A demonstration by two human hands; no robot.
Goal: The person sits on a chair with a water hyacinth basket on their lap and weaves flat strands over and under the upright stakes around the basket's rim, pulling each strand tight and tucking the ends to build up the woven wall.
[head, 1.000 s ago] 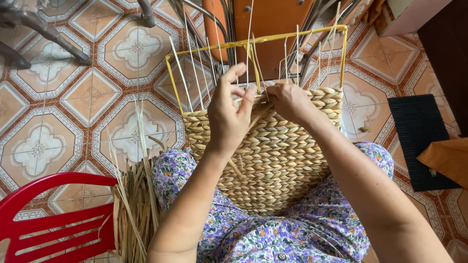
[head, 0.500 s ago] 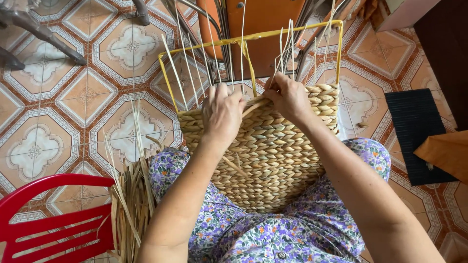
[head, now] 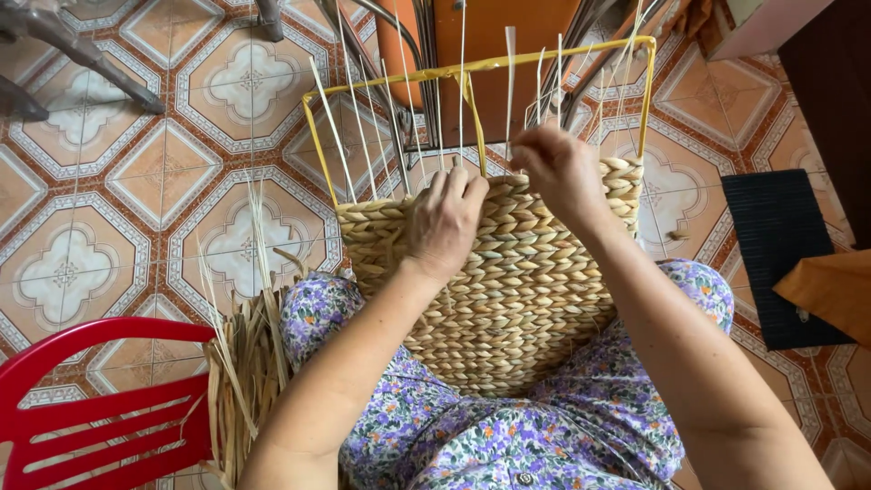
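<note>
A half-woven straw basket [head: 508, 290] rests on my lap, built on a yellow wire frame [head: 472, 68] with thin upright stakes. My left hand [head: 445, 222] lies flat on the woven top edge, fingers pressing down on the braid. My right hand [head: 562, 172] is at the upper rim further right, fingers pinched around a straw strand among the stakes. The fingertips of the right hand are hidden behind the hand itself.
A bundle of loose dry straw [head: 249, 363] stands at my left knee. A red plastic chair [head: 100, 408] sits at the lower left. A dark mat [head: 780, 245] and a tan object [head: 830, 290] lie on the right, metal legs [head: 82, 54] at the top left, all on a patterned tile floor [head: 163, 181].
Both hands have dropped from above the rim onto the weave. The left hand has flattened onto the braid, and the right hand has shifted slightly right along the rim.
</note>
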